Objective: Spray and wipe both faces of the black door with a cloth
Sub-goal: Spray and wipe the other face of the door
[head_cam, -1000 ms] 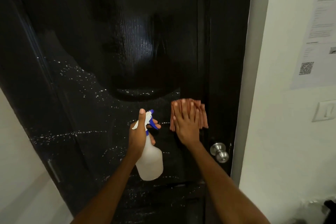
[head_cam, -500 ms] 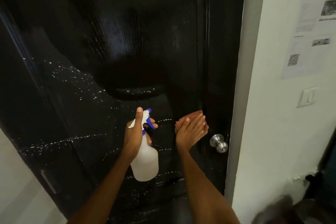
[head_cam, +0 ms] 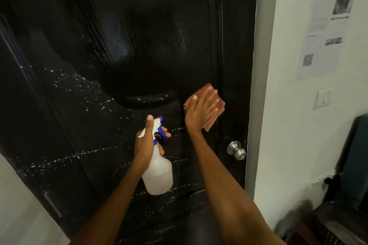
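The glossy black door [head_cam: 127, 49] fills most of the view, with white spray droplets scattered over its lower left and middle. My right hand [head_cam: 200, 113] presses a folded reddish-brown cloth [head_cam: 211, 95] flat against the door, above and left of the silver knob [head_cam: 237, 150]; its fingers are straight and point up to the right. My left hand [head_cam: 146, 143] grips the neck of a translucent white spray bottle [head_cam: 159, 175] with a blue and white trigger head, held close to the door just below the cloth.
A grey door frame [head_cam: 258, 85] runs down the door's right edge. On the white wall beyond it hang a printed paper sheet [head_cam: 326, 34] and a light switch [head_cam: 322, 97]. Dark furniture [head_cam: 350, 185] stands at the lower right.
My right hand has slid the cloth up and to the right on the door and its fingers now point up-right. The left hand and bottle have hardly moved.
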